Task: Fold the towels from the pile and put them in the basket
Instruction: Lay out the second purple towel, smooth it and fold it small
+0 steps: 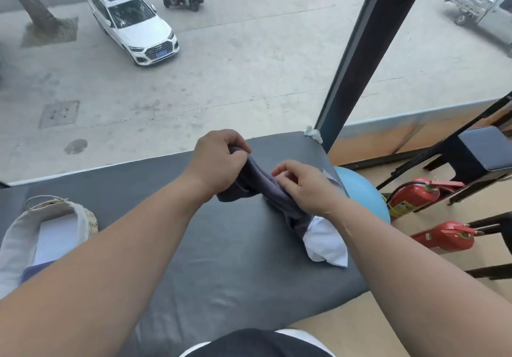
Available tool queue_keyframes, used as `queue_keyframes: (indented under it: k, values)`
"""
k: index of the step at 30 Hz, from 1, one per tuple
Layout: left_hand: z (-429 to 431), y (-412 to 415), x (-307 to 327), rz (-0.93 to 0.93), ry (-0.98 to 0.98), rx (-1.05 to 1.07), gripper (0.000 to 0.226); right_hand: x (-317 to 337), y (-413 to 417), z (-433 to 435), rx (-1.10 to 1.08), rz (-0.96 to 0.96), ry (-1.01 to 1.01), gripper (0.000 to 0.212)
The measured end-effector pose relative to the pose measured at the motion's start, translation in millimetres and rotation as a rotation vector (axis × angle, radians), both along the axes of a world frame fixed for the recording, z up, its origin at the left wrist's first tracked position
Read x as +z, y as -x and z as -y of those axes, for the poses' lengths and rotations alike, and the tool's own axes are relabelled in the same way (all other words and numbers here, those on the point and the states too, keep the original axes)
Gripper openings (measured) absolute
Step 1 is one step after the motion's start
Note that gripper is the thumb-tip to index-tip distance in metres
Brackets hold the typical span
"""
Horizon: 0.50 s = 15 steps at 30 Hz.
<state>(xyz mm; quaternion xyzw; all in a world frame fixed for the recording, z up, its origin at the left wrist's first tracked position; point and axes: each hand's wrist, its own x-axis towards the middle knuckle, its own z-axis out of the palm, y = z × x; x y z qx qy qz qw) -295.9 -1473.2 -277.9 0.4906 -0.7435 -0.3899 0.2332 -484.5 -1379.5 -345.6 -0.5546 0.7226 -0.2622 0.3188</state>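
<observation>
My left hand (219,160) has its fingers (238,142) curled tight together, gripping the top end of the dark towel (266,187). The towel runs as a bunched rope from those fingers down to my right hand (307,187). The right fingers (288,166) are bent and close together, curled round the towel's middle. I can't tell whether the thumb tip is on the cloth. The towel is lifted off the table (221,246) between the two grips, and its tail hangs below the right wrist. A white towel (327,243) lies crumpled just below the right fingers, touching the dark one. The basket (16,235) sits well away from the left fingers, past the left forearm, with folded white cloth inside.
</observation>
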Motion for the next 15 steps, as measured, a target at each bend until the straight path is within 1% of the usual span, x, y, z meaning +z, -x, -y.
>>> queue_keyframes:
  k: [2,4,7,8,9,10,11,13,14,15]
  values:
    - [-3,-10,-4,0.058,-0.023,0.05,0.025,-20,-7,-13,0.089,0.009,-0.188,0.018]
    - [-7,-22,-11,0.127,-0.063,0.039,0.022,-35,-15,-27,0.142,-0.002,-0.273,0.035]
    - [-14,-39,-25,0.205,-0.095,-0.032,0.016,-46,-35,-38,0.195,0.02,-0.323,0.076]
    - [-17,-43,-29,0.209,-0.098,-0.049,0.014,-48,-44,-37,0.214,0.021,-0.318,0.087]
    - [-21,-47,-31,0.206,-0.1,-0.065,0.012,-49,-53,-36,0.242,0.014,-0.288,0.09]
    - [-24,-50,-32,0.2,-0.097,-0.081,0.009,-50,-63,-34,0.261,0.02,-0.242,0.084]
    - [-27,-53,-32,0.193,-0.094,-0.096,0.008,-51,-72,-31,0.261,0.045,-0.192,0.068]
    - [-32,-59,-30,0.153,-0.107,-0.108,0.007,-45,-92,-27,0.211,0.098,-0.116,0.029]
    - [-32,-63,-29,0.111,-0.122,-0.095,0.008,-43,-99,-25,0.189,0.103,-0.099,0.02]
    - [-32,-68,-27,0.054,-0.138,-0.06,0.008,-43,-104,-23,0.159,0.098,-0.097,0.02]
